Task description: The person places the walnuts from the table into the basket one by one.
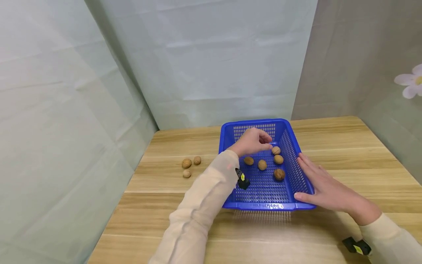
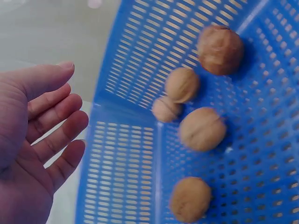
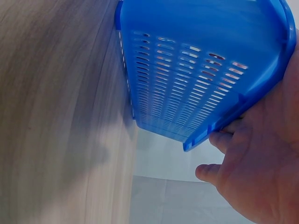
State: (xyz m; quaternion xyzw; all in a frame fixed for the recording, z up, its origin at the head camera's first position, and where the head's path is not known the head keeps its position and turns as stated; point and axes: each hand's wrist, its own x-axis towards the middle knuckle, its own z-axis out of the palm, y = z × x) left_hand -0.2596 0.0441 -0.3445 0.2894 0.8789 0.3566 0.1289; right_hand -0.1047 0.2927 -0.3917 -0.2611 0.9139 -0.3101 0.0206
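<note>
A blue plastic basket [image 1: 268, 205] with slotted walls stands on the wooden table. Several walnuts [image 1: 279, 174] lie spread over its floor, and the left wrist view shows them close up, one darker walnut [image 2: 221, 50] among them. My left hand [image 1: 253, 141] reaches over the basket near its far side; in the left wrist view its fingers are loosely bent and hold nothing. My right hand [image 1: 329, 189] rests against the basket's right rim, thumb near the front corner. From the right wrist, the palm side of that hand [image 3: 261, 163] touches the rim's outer edge.
Left of the basket, three walnuts [image 1: 186, 163] sit in a loose group on the wooden table [image 1: 158, 205]. Pale cloth [image 1: 214, 66] hangs behind the table and along its left side. Another cloth with a printed flower [image 1: 410, 82] hangs on the right.
</note>
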